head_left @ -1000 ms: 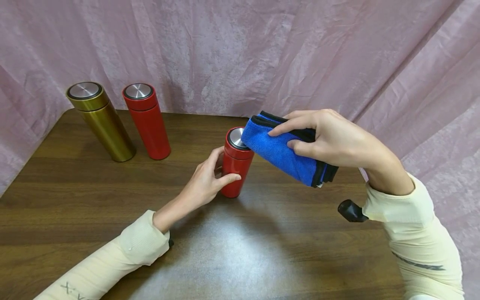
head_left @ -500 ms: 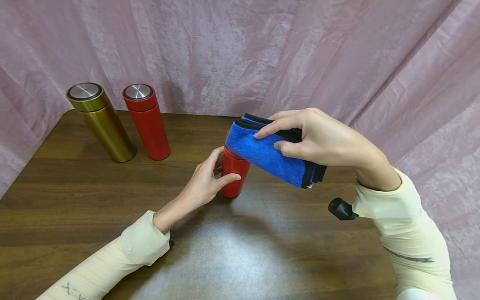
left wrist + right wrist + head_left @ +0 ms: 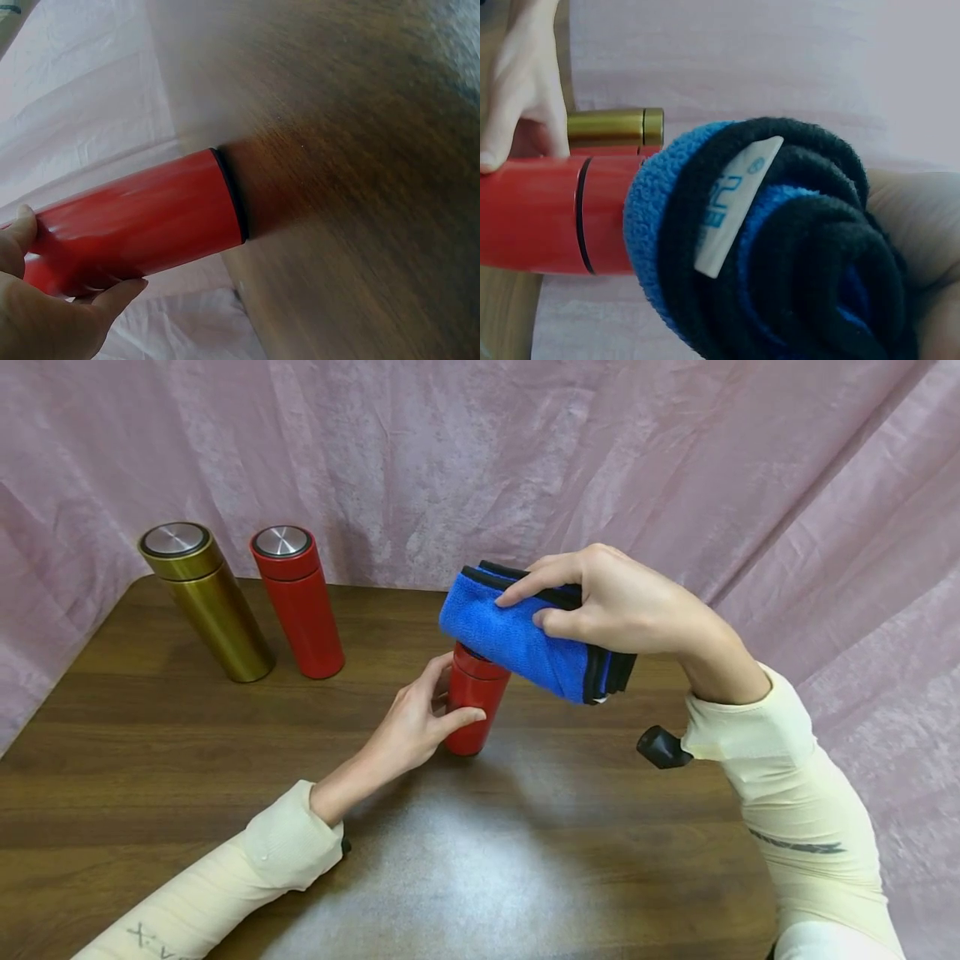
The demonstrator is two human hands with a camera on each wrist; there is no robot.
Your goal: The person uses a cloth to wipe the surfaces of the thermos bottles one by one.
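Note:
My left hand (image 3: 408,718) grips a red thermos bottle (image 3: 477,692) around its body, thumb across the near side. The bottle is upright on the wooden table; its black-edged base shows in the left wrist view. Over its top, my right hand (image 3: 626,606) holds a folded blue towel (image 3: 510,631) with black edging, thumb and fingers pinching it. The towel hides the bottle's lid in the head view. A white printed tag (image 3: 735,206) on the folded towel shows in the right wrist view. I cannot tell how firmly the towel touches the lid.
At the back left stand a gold thermos bottle (image 3: 208,610) and a second red thermos bottle (image 3: 300,610), both upright with steel-topped lids. The wooden table (image 3: 187,777) ends at a pink curtain (image 3: 450,460) behind and to the right.
My right hand has carried the towel left and then upward in view, from the lid's right edge to over the lid. The left hand and the gripped bottle stay nearly in place.

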